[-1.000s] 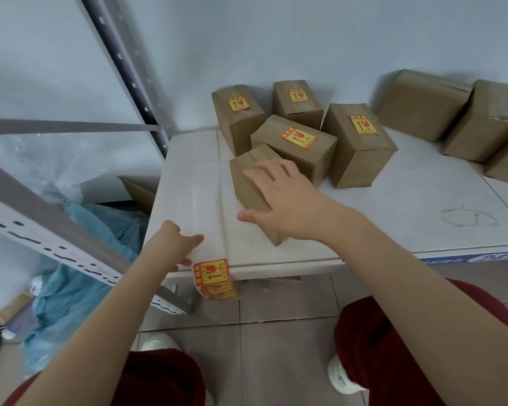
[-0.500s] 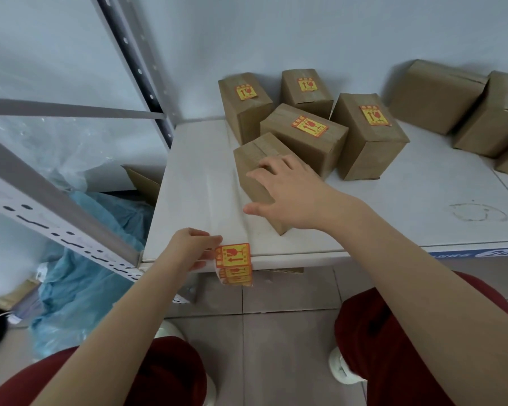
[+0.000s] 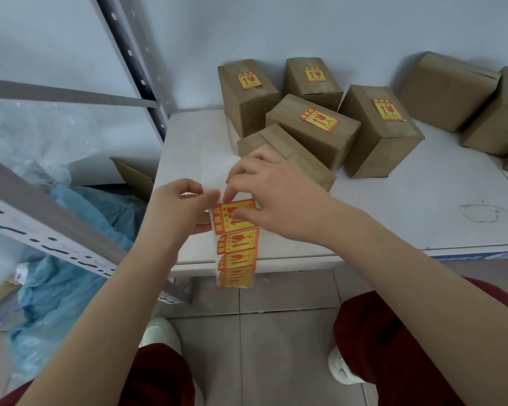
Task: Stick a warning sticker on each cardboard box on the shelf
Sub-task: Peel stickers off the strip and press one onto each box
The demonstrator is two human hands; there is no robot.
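Matt brown cardboard boxes (image 3: 311, 133); glossy sticker strip (image 3: 237, 244); smooth white shelf (image 3: 423, 206).

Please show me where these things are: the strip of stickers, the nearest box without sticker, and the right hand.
strip of stickers (image 3: 237, 244): head view, second sticker from top.
nearest box without sticker (image 3: 301, 158): head view, bare top face.
right hand (image 3: 279, 197): head view, back of hand.

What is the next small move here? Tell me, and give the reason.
Probably peel the top sticker off the strip: the right hand fingers already pinch it while the left hand holds the backing. The nearest box, just behind, shows no sticker; four boxes behind it already carry one.
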